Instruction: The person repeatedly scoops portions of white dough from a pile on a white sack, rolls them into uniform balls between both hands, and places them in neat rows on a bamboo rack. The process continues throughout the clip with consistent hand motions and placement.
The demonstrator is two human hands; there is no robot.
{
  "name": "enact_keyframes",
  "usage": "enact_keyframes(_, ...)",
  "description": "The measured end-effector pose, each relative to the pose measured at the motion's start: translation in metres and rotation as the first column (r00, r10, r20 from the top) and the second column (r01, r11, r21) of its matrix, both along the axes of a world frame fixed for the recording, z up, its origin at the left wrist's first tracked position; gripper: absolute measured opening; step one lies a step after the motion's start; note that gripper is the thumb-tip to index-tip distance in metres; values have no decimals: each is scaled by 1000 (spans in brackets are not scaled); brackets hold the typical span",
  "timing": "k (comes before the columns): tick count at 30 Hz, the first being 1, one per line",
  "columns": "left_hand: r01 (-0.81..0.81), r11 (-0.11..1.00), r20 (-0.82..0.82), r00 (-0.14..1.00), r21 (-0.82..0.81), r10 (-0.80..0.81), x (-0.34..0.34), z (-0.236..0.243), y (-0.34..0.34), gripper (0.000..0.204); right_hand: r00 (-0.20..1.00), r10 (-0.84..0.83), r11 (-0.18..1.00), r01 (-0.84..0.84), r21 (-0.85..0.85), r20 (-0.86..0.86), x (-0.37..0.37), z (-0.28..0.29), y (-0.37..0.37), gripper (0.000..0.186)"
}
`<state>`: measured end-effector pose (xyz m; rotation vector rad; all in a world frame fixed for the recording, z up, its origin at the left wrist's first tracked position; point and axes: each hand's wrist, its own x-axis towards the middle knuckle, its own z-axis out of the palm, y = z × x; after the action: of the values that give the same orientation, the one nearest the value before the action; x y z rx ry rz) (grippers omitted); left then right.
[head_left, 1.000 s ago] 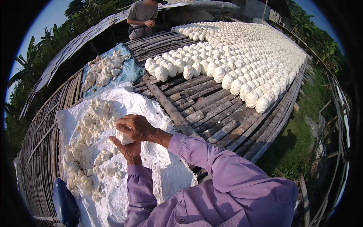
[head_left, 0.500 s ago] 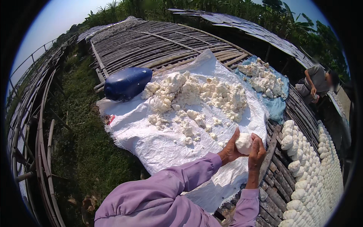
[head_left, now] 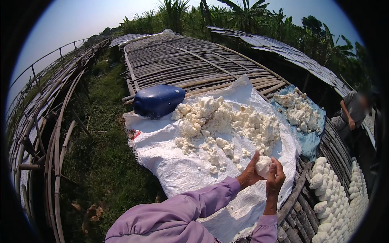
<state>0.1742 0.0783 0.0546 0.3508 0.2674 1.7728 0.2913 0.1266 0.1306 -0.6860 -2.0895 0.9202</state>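
Between my two hands is a round white lump of dough-like stuff (head_left: 263,166), held above the front right part of a white woven sheet (head_left: 182,170). My left hand (head_left: 250,175) cups it from the left with the thumb up along its side. From the right, my right hand (head_left: 275,176) presses its bent fingers against it. A big heap of crumbly white dough-like stuff (head_left: 227,121) lies on the sheet beyond my hands, with loose crumbs scattered on its near side.
A blue plastic container (head_left: 158,100) lies at the sheet's far left corner. More white crumbs rest on a blue sheet (head_left: 314,139) at right. Rows of shaped white lumps (head_left: 334,202) cover the bamboo rack (head_left: 190,52) at lower right. Another person (head_left: 353,109) sits at far right.
The whole scene has shifted right and down in view as my head turned. Both hands still hold the white lump, their fingers slightly shifted around it.
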Motion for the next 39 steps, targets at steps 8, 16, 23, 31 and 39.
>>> enact_keyframes(8, 87, 996, -287, 954, -34, -93, 13, 9, 21, 94, 984, -136, 989, 126, -83, -117, -5, -10, 32, 53)
enact_keyframes(16, 103, 982, -37, 993, -161, -110, 27, 2, 36, 81, 971, -100, 990, 75, -123, -218, 31, -10, 30, 53)
enact_keyframes(23, 204, 979, -320, 926, -23, -200, 51, 15, 58, 94, 946, -242, 968, 219, -127, -217, 41, -16, 61, 45)
enact_keyframes(31, 173, 974, -357, 909, -144, -214, 83, 1, 74, 90, 965, -258, 959, 260, 113, -35, 115, -54, 46, 89)
enact_keyframes(39, 236, 933, -476, 809, -271, -344, 107, 2, 80, 99, 634, -480, 711, -124, -692, -606, 238, -94, 127, 89)
